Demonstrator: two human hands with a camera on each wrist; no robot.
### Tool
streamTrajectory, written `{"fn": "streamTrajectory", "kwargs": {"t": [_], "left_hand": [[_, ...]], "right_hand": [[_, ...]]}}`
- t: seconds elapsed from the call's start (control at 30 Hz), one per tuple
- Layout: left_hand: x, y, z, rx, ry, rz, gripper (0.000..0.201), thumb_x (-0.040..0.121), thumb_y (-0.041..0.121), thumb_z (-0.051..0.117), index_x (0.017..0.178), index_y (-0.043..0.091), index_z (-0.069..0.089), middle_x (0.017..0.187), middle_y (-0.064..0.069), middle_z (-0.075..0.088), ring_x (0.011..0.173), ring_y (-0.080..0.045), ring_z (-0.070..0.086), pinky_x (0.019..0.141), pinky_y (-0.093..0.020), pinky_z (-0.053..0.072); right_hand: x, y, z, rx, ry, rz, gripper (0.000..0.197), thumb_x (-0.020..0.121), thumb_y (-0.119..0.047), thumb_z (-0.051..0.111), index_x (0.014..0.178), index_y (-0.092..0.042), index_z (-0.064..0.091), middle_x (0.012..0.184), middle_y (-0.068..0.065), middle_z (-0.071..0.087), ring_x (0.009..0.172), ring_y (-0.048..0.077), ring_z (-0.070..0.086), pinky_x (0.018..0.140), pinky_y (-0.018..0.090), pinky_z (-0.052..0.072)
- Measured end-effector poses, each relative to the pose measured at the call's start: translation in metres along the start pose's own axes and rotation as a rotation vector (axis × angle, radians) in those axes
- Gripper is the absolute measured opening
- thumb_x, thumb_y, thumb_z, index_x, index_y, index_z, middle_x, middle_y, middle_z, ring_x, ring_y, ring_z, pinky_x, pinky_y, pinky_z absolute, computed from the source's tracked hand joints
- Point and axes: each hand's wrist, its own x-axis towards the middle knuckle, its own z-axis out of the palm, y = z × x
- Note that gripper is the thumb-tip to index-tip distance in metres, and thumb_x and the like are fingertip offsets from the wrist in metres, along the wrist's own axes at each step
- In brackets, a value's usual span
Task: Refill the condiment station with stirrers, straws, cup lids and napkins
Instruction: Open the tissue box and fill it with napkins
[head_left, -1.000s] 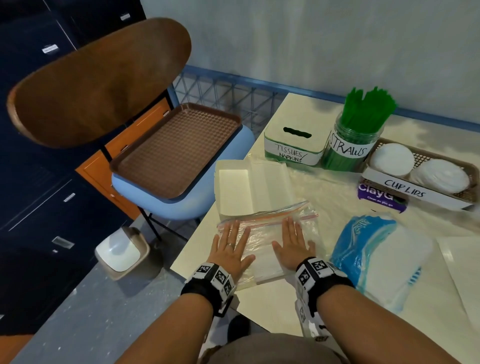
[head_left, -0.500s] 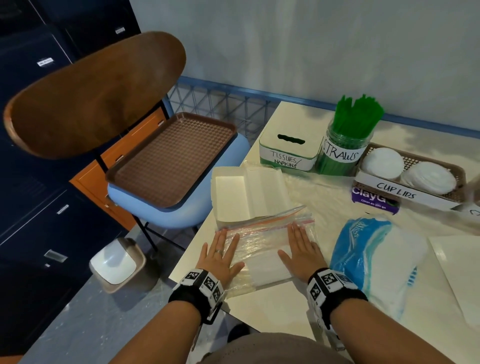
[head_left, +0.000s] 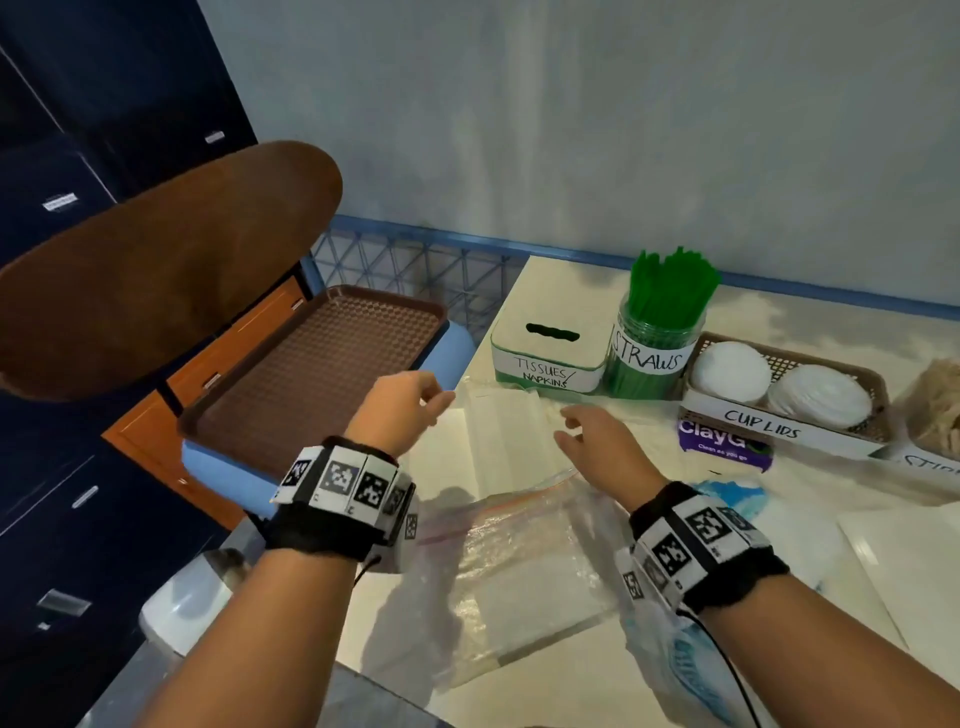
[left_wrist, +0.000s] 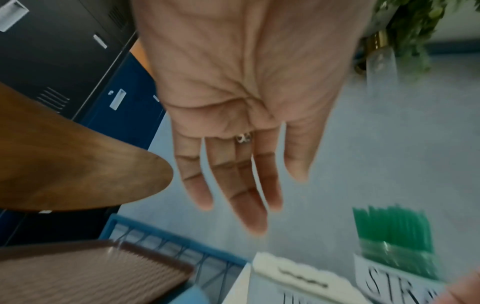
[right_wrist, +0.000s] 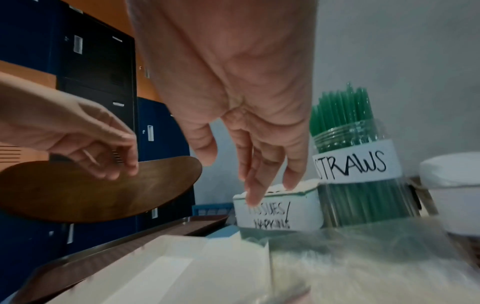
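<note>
So the counter (head_left: 582, 670) is taking up the right side, with a wooden-backed chair (head_left: 156, 280) sitting off its left edge and carrying a brown tray (head_left: 317, 374) on its seat. Near the front edge a clear zip bag (head_left: 524, 561) with a white stack inside is lying flat, and just beyond it an open white box (head_left: 467, 441) is sitting. A blue and white plastic pack (head_left: 691, 660) is lying to the right of the bag.

Along the far side, left to right: the white box marked tissues/napkins (head_left: 545, 353), the jar marked straws (head_left: 652, 348) standing packed with green straws (head_left: 670, 286), and the basket marked cup lids (head_left: 784, 415) holding two stacks of white lids (head_left: 730, 371). A purple pack (head_left: 722, 447) is lying just in front of that basket.

The left hand (head_left: 400, 410) is hovering over the counter's left edge with fingers (left_wrist: 249, 197) loosely spread, gripping nothing. The right hand (head_left: 597, 441) is hanging above the open box, fingers (right_wrist: 259, 181) relaxed and drooping, also holding nothing. Both hands are well clear of the bag.
</note>
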Motion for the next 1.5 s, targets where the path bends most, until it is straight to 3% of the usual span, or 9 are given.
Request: {"fn": "streamTrajectory", "kwargs": {"t": [0.13, 0.37, 0.57, 0.77, 0.93, 1.13, 1.27, 1.37, 1.5], "left_hand": [[0.07, 0.021, -0.014, -0.198, 0.203, 0.007, 0.019, 0.091, 0.02, 0.055, 0.091, 0.002, 0.063, 0.084, -0.013, 0.071, 0.078, -0.021, 0.066, 0.071, -0.023, 0.049], [0.155, 0.042, 0.04, -0.195, -0.018, -0.18, 0.054, 0.091, 0.027, 0.056, 0.133, -0.002, 0.037, 0.136, -0.018, 0.047, 0.126, -0.031, 0.044, 0.1, -0.035, 0.038], [0.193, 0.042, 0.082, -0.2, -0.153, -0.335, 0.057, 0.094, 0.027, 0.05, 0.133, -0.007, 0.029, 0.135, -0.023, 0.045, 0.124, -0.035, 0.046, 0.093, -0.038, 0.039], [0.205, 0.025, 0.101, -0.209, -0.201, -0.318, 0.037, 0.092, 0.018, 0.048, 0.119, -0.006, 0.051, 0.121, -0.024, 0.057, 0.103, -0.036, 0.055, 0.08, -0.037, 0.041], [0.191, 0.016, 0.091, -0.323, -0.011, -0.276, 0.036, 0.093, 0.013, 0.046, 0.126, -0.001, 0.046, 0.123, -0.023, 0.056, 0.112, -0.037, 0.052, 0.086, -0.036, 0.041], [0.131, 0.032, 0.038, -0.615, 0.228, -0.071, 0.023, 0.087, 0.01, 0.051, 0.099, 0.009, 0.032, 0.076, 0.002, 0.048, 0.068, -0.018, 0.05, 0.06, -0.028, 0.04], [0.077, 0.045, 0.038, -0.771, 0.224, -0.061, 0.02, 0.093, 0.015, 0.048, 0.089, 0.016, 0.028, 0.072, 0.001, 0.043, 0.075, -0.023, 0.048, 0.068, -0.037, 0.041], [0.036, 0.054, 0.058, -0.824, 0.122, -0.031, 0.019, 0.095, 0.015, 0.044, 0.109, 0.012, 0.031, 0.089, -0.003, 0.053, 0.083, -0.024, 0.054, 0.073, -0.035, 0.044], [-0.013, 0.055, 0.09, -0.719, 0.03, 0.013, 0.041, 0.097, 0.016, 0.04, 0.136, 0.011, 0.028, 0.108, 0.001, 0.052, 0.09, -0.018, 0.052, 0.067, -0.018, 0.035]], "right_hand": [[0.043, 0.001, -0.026, 0.033, 0.127, 0.113, 0.038, 0.095, -0.014, 0.046, 0.13, 0.002, 0.044, 0.129, 0.019, 0.048, 0.117, 0.03, 0.048, 0.093, 0.031, 0.039], [0.101, 0.039, -0.011, 0.168, 0.135, 0.301, 0.049, 0.091, -0.026, 0.052, 0.13, 0.002, 0.04, 0.129, 0.019, 0.05, 0.118, 0.031, 0.05, 0.1, 0.038, 0.042], [0.116, 0.055, 0.001, 0.247, 0.121, 0.337, 0.059, 0.092, -0.032, 0.052, 0.139, -0.004, 0.031, 0.14, 0.015, 0.045, 0.126, 0.03, 0.046, 0.107, 0.044, 0.038], [0.113, 0.049, 0.001, 0.309, 0.096, 0.218, 0.059, 0.094, -0.026, 0.051, 0.145, -0.01, 0.024, 0.135, 0.01, 0.051, 0.121, 0.024, 0.051, 0.093, 0.023, 0.036], [0.101, 0.026, -0.01, 0.354, 0.118, 0.137, 0.063, 0.094, -0.017, 0.052, 0.145, -0.007, 0.016, 0.141, 0.01, 0.045, 0.128, 0.021, 0.046, 0.093, 0.018, 0.033], [0.062, 0.005, -0.024, 0.482, 0.275, 0.071, 0.047, 0.092, -0.026, 0.055, 0.13, -0.006, 0.035, 0.117, -0.001, 0.05, 0.111, 0.014, 0.049, 0.092, 0.027, 0.041], [0.016, -0.002, -0.024, 0.664, 0.359, 0.148, 0.044, 0.095, -0.029, 0.047, 0.126, -0.005, 0.028, 0.109, 0.004, 0.053, 0.094, 0.013, 0.054, 0.081, 0.024, 0.046], [-0.022, 0.007, -0.011, 0.735, 0.387, 0.196, 0.044, 0.096, -0.025, 0.046, 0.133, -0.015, 0.023, 0.113, -0.005, 0.055, 0.093, 0.008, 0.058, 0.078, 0.012, 0.048], [-0.06, 0.035, 0.012, 0.666, 0.354, 0.279, 0.068, 0.094, -0.029, 0.049, 0.149, -0.019, 0.009, 0.146, 0.004, 0.035, 0.128, 0.021, 0.043, 0.108, 0.038, 0.037]]}}
